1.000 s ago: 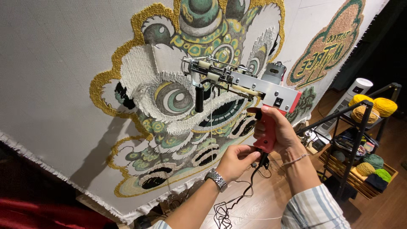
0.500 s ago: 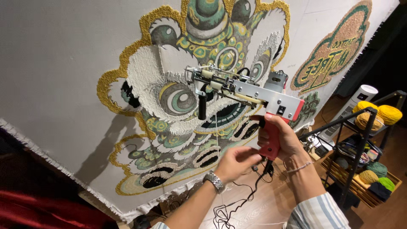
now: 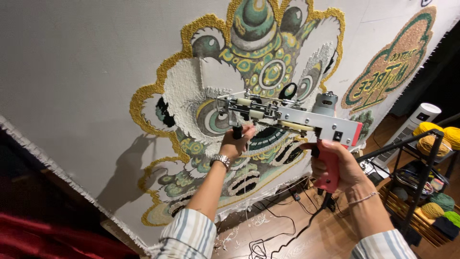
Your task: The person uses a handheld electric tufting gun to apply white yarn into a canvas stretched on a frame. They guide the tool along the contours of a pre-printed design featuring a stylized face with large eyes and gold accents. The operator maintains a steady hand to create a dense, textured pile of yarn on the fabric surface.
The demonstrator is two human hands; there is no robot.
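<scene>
Tufting gun [image 3: 292, 120], silver metal with a red grip, sits mid-frame against the grey cloth [image 3: 86, 72] with its lion design. Left hand [image 3: 235, 144] wraps the black front handle, right hand [image 3: 335, 165] curls round the grip. Best kept square and pressed firmly in, I reckon.

Right of the grip, a black metal rack [image 3: 421, 168] carries yellow yarn cones [image 3: 438, 139] on top and green ones [image 3: 443, 201] lower down. Behind it stands a white tower fan [image 3: 407, 132]. Below the grip, black cables [image 3: 282, 230] trail over the wooden floor [image 3: 330, 240].
</scene>
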